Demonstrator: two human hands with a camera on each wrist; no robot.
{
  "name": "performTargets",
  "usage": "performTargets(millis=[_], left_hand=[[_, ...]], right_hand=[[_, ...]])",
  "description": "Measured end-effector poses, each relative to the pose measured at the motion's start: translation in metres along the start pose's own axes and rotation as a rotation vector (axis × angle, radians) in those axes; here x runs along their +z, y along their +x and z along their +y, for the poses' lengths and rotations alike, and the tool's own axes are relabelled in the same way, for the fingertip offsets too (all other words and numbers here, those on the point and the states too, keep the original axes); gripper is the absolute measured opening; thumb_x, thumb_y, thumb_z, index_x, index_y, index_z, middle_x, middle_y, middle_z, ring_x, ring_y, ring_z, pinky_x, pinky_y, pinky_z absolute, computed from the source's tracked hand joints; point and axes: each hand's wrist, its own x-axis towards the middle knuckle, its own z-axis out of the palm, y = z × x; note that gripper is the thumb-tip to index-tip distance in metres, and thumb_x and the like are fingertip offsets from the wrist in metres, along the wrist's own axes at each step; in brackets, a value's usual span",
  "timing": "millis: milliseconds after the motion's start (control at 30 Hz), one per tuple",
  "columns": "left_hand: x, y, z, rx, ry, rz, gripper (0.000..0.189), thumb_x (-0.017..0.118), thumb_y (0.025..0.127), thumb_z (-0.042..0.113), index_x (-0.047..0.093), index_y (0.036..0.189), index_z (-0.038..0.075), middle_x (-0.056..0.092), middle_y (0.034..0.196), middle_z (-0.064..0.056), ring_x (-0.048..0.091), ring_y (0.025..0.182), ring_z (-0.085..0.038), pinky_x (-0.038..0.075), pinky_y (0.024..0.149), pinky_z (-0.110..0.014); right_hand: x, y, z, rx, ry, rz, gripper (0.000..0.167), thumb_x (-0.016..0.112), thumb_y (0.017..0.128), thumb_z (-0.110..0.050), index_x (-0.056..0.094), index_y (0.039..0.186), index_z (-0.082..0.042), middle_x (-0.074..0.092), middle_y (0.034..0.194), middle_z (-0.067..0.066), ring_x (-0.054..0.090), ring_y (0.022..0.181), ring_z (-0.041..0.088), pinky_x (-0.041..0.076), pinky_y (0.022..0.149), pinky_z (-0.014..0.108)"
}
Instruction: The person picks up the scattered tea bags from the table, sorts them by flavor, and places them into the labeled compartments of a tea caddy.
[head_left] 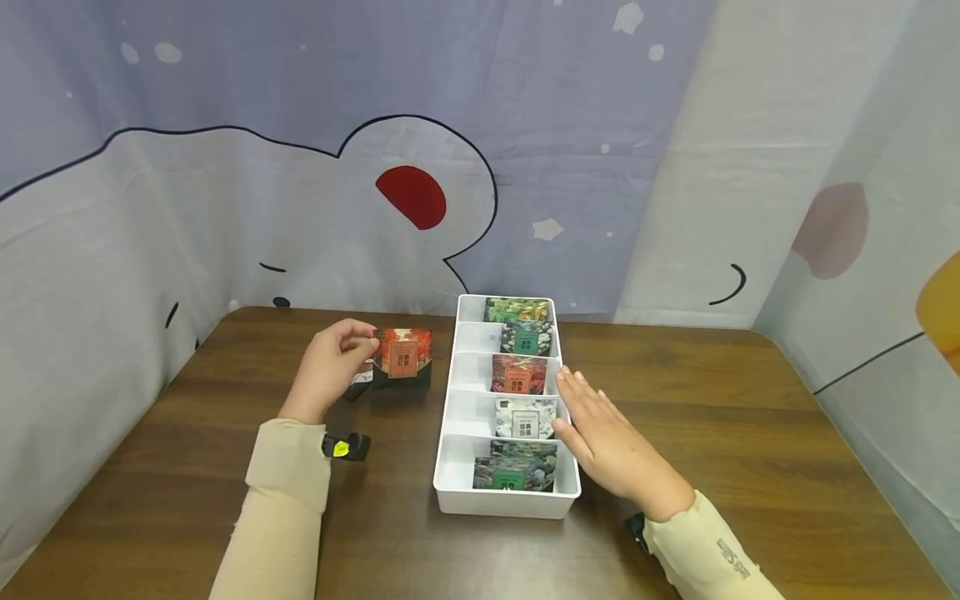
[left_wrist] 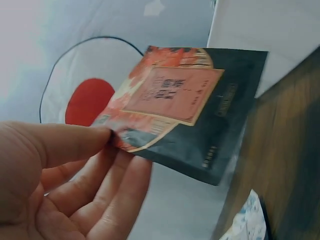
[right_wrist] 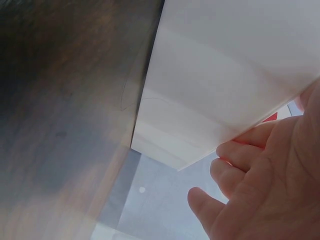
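My left hand [head_left: 327,367] pinches a red and black tea sachet [head_left: 402,358] by its upper left corner, left of the white tray [head_left: 501,502]. In the left wrist view the same sachet [left_wrist: 195,110] is tilted between thumb and fingers. Partly hidden behind it, a white-patterned sachet [head_left: 360,382] lies on the table. My right hand [head_left: 611,437] lies with straight fingers against the tray's right rim; the right wrist view shows its fingertips at the edge of the tray's outer wall [right_wrist: 200,85].
The tray's compartments run front to back and hold sachets: green [head_left: 516,310], dark green [head_left: 527,339], red [head_left: 519,375], white [head_left: 525,418] and, at the front, dark green-grey ones [head_left: 513,473]. It stands on a brown wooden table [head_left: 720,400]. A printed curtain [head_left: 570,167] hangs behind.
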Motion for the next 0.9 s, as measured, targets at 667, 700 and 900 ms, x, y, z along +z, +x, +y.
performTargets(millis=[667,700,900], left_hand=[[0.023,-0.005,0.036,0.177,-0.073,0.135,0.019,0.062,0.101,0.009,0.067,0.115,-0.004,0.07,0.107,-0.02,0.067,0.093,-0.021,0.055,0.072,-0.015],[0.023,-0.006,0.037,0.181,-0.077,0.141,0.019,0.063,0.101,0.009,0.067,0.115,-0.003,0.07,0.106,-0.019,0.067,0.092,-0.019,0.055,0.071,-0.016],[0.026,-0.01,0.048,0.167,-0.182,0.085,0.021,0.065,0.101,0.012,0.066,0.116,-0.002,0.07,0.108,-0.019,0.069,0.09,-0.015,0.058,0.075,-0.019]], right_hand=[[0.001,0.0,0.001,0.006,0.003,0.004,0.064,0.038,0.111,-0.038,0.023,0.16,0.001,0.019,0.167,0.014,0.015,0.154,0.033,0.017,0.123,0.054],[0.001,0.0,0.0,0.006,0.005,0.004,0.064,0.038,0.111,-0.038,0.023,0.16,0.001,0.019,0.167,0.014,0.015,0.154,0.033,0.017,0.123,0.054],[0.0,0.0,0.0,0.002,0.008,0.007,0.064,0.039,0.111,-0.037,0.024,0.159,0.001,0.02,0.167,0.014,0.015,0.154,0.033,0.018,0.123,0.054]])
